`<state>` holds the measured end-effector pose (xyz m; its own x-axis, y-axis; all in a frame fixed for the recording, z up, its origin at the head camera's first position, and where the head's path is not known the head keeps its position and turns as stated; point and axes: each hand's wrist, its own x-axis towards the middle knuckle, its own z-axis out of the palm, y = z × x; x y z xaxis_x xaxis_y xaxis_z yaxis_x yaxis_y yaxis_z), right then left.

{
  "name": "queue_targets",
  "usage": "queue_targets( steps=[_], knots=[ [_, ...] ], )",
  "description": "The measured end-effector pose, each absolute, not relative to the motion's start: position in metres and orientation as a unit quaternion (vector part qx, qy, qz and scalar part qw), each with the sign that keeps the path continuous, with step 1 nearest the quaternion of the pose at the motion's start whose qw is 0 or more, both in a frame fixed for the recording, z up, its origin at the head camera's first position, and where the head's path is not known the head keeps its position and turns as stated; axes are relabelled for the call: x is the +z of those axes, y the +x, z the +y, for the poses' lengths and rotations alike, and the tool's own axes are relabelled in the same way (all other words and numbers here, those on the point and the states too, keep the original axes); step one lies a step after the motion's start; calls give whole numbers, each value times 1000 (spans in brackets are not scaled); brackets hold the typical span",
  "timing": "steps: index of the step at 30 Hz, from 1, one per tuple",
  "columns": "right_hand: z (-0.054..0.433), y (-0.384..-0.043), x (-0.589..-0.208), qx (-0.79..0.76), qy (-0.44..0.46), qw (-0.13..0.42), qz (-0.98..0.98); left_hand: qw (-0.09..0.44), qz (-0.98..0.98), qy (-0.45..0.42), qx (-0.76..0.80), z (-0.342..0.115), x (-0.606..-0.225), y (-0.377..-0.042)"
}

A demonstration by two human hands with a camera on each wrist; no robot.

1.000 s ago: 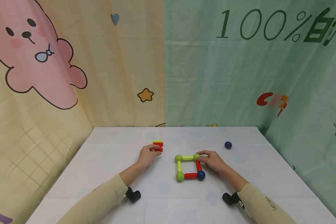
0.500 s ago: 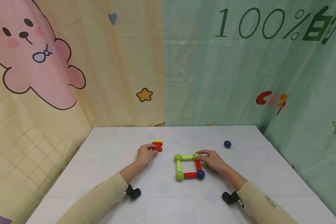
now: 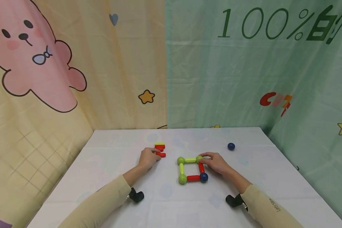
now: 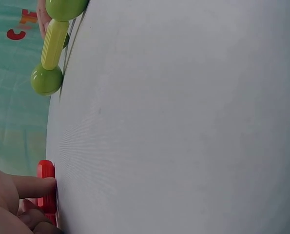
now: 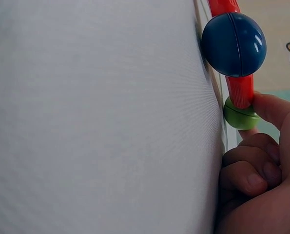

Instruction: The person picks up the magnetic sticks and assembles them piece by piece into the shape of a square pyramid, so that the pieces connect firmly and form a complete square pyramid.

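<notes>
My left hand (image 3: 148, 157) pinches a red rod (image 3: 162, 155) lying on the white table; in the left wrist view the thumb presses on the red rod (image 4: 46, 170). Just beyond it lie more red rods (image 3: 160, 146) and a yellow-green rod (image 3: 160, 143), partly covered by my fingers. Right of centre, a flat square of rods and balls has three green balls (image 3: 182, 179) and one blue ball (image 3: 204, 177) at its corners. My right hand (image 3: 216, 163) holds its far right green ball (image 5: 240, 116) between thumb and index finger, the other fingers curled.
A loose dark blue ball (image 3: 231, 146) lies toward the back right of the white table (image 3: 171, 205). Printed curtains (image 3: 205, 79) hang behind and beside the table. Black wrist camera mounts (image 3: 136, 195) stick out from both sleeves.
My left hand has drawn one red rod slightly toward me, opening a gap between it and the other rods. The right hand and the square stay where they were.
</notes>
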<state>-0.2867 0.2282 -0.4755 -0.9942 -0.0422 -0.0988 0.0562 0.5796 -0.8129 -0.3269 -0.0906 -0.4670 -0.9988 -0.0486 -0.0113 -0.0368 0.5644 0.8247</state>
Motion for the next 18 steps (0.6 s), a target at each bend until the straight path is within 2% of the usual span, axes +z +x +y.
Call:
queue_targets(
  steps=[18],
  knots=[
    [228, -287, -476, -454, 3, 51, 890, 6, -882, 1, -471, -92, -467, -325]
  ],
)
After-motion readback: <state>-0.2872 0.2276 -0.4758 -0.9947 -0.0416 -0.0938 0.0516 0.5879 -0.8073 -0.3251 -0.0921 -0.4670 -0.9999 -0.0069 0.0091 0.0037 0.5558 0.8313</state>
